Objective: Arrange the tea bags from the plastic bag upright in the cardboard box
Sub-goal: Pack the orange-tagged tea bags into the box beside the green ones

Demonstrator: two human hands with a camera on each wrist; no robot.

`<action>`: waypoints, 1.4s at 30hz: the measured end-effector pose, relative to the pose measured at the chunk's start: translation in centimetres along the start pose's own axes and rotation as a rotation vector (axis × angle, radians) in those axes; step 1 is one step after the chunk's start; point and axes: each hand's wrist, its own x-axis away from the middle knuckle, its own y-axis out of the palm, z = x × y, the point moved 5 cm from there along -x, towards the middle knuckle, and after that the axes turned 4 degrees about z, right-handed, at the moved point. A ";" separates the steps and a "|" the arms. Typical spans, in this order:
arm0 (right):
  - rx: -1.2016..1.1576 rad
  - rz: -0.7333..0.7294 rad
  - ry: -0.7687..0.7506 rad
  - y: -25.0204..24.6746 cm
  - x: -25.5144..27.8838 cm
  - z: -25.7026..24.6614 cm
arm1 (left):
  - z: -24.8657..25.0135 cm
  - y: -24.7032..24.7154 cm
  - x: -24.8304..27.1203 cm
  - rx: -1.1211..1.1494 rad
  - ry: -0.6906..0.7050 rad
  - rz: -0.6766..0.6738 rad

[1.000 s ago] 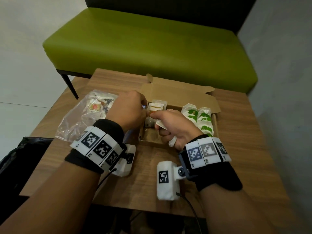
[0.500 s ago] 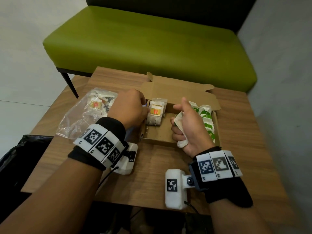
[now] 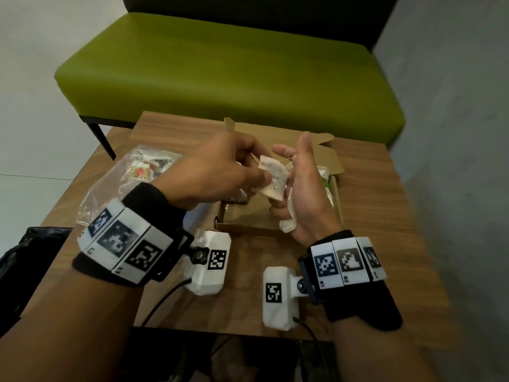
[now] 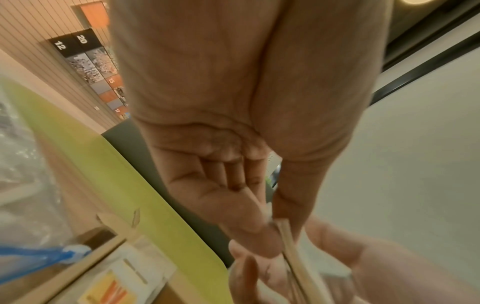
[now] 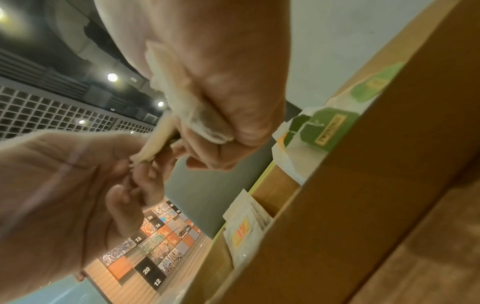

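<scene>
While both hands hovered above the cardboard box (image 3: pixel 278 219) in the head view, the left hand (image 3: pixel 214 172) pinched a pale tea bag (image 3: pixel 271 179) between thumb and fingertips, and the right hand (image 3: pixel 303 194) stood edge-up just beside it, its thumb raised and its lower fingers curled round a second white tea bag (image 3: pixel 289 223). The pinched sachet touched the right hand's fingers. The open box sat on the wooden worktop (image 3: pixel 385 216), with green-labelled tea bags (image 3: pixel 326 183) showing behind the right hand. A clear plastic bag (image 3: pixel 121 183) holding more sachets lay on the worktop to the left of the box. A green bench (image 3: pixel 220 64) stood beyond.

Seen from the left wrist, the left hand (image 4: pixel 233 144) closed thumb and forefinger on the edge of the tea bag (image 4: pixel 288 242), with the right hand's fingers (image 4: pixel 350 257) blurred just below. An orange-labelled tea bag (image 4: pixel 116 288) stood in the box (image 4: pixel 78 273), and the plastic bag (image 4: pixel 23 185) lay at the left edge.

From the right wrist, the right hand (image 5: pixel 221 92) kept a crumpled white tea bag (image 5: pixel 187 109) clamped under curled fingers, while the left hand (image 5: pixel 78 185) gripped the flat sachet (image 5: pixel 158 142) between them. Upright in the box (image 5: pixel 337 226) stood green-labelled tea bags (image 5: pixel 327 129) and an orange-labelled one (image 5: pixel 241 230).
</scene>
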 end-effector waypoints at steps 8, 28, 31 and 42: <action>-0.169 0.007 0.179 -1.4 -0.2 0.9 | 0.1 -2.7 -0.2 0.110 0.081 0.230; 0.249 0.030 -0.196 -0.9 -0.2 -0.5 | 0.3 -0.8 -0.4 -0.110 0.323 0.190; 0.288 0.038 -0.232 -1.2 -0.3 -0.7 | -0.5 -1.3 -0.7 0.001 0.221 0.247; 0.141 0.073 -0.309 -2.2 -0.4 -1.5 | -0.1 -1.3 -0.5 0.071 0.176 0.176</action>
